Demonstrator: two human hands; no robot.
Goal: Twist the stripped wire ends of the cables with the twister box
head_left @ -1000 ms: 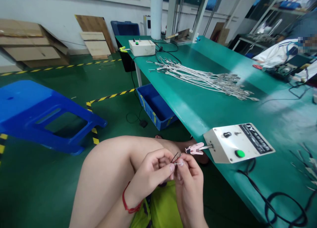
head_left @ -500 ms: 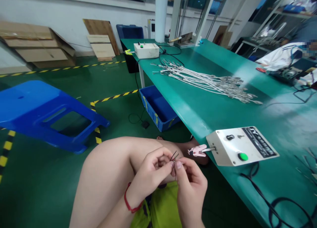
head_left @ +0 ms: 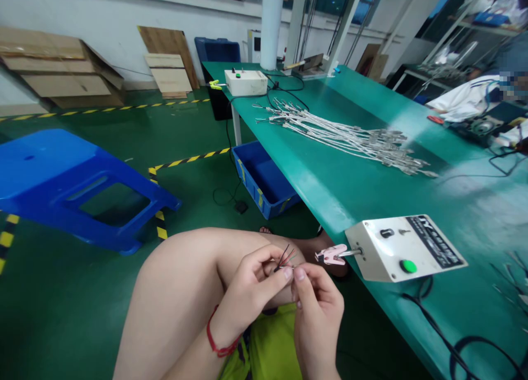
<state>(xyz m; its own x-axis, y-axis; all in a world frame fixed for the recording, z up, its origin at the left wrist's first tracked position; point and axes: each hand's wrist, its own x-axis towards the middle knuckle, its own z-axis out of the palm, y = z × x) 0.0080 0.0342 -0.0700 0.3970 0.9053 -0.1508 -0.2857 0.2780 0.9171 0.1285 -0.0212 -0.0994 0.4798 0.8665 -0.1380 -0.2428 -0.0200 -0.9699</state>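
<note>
Over my bare knee, my left hand (head_left: 258, 281) pinches a small bunch of thin wire ends (head_left: 284, 259), black, red and green, that fan upward. My right hand (head_left: 315, 297) meets it from the right, thumb and forefinger pinched on the same wire tips. A red cord circles my left wrist. Just right of the hands, a white control box (head_left: 406, 248) with a green button stands at the edge of the green table (head_left: 350, 187); a pink clip (head_left: 330, 254) juts from its left side.
A pile of white wire harnesses (head_left: 342, 135) lies across the table's middle, with a second white box (head_left: 246, 82) at the far end. A black cable (head_left: 462, 347) loops near the table's front. A blue stool (head_left: 70, 187) and a blue bin (head_left: 264, 176) stand on the floor. Another person sits at far right.
The wire ends now fan out between my fingertips, showing red and green strands. My hands have stayed over the knee; the view has shifted slightly.
</note>
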